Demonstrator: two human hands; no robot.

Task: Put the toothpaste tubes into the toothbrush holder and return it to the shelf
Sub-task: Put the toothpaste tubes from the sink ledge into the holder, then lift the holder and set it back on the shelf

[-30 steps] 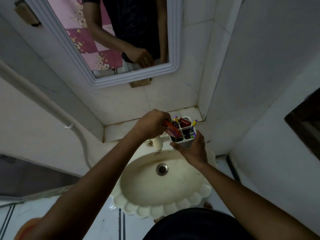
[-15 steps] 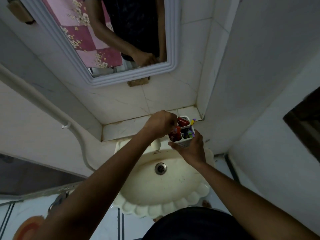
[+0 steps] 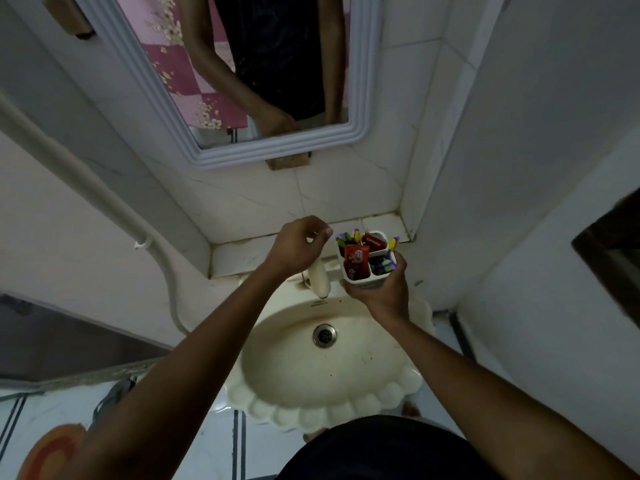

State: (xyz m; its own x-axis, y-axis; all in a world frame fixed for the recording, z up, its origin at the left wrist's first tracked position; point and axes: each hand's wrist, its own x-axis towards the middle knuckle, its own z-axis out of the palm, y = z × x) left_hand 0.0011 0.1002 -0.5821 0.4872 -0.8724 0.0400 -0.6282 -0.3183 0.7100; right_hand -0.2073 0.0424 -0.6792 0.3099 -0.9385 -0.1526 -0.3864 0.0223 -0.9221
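Observation:
My right hand [image 3: 381, 292] grips a white toothbrush holder [image 3: 363, 277] from below and holds it above the back right of the sink. The holder has several compartments. A red toothpaste tube [image 3: 356, 258] stands in the front left one, and a second red tube [image 3: 373, 241] in the back one. Purple and yellow toothbrushes [image 3: 382, 265] fill the others. My left hand [image 3: 299, 245] hovers just left of the holder, fingers loosely curled, holding nothing. The tiled shelf [image 3: 242, 256] runs behind the sink.
A cream scalloped sink [image 3: 325, 362] with a white tap [image 3: 320, 280] lies below my hands. A white-framed mirror [image 3: 360, 98] hangs on the tiled wall above. A white wall closes the right side, and a pipe [image 3: 104, 206] runs along the left wall.
My left hand pushed the red tube down into the front left compartment, let go of it and drew back to the left. My right hand kept the holder in about the same place.

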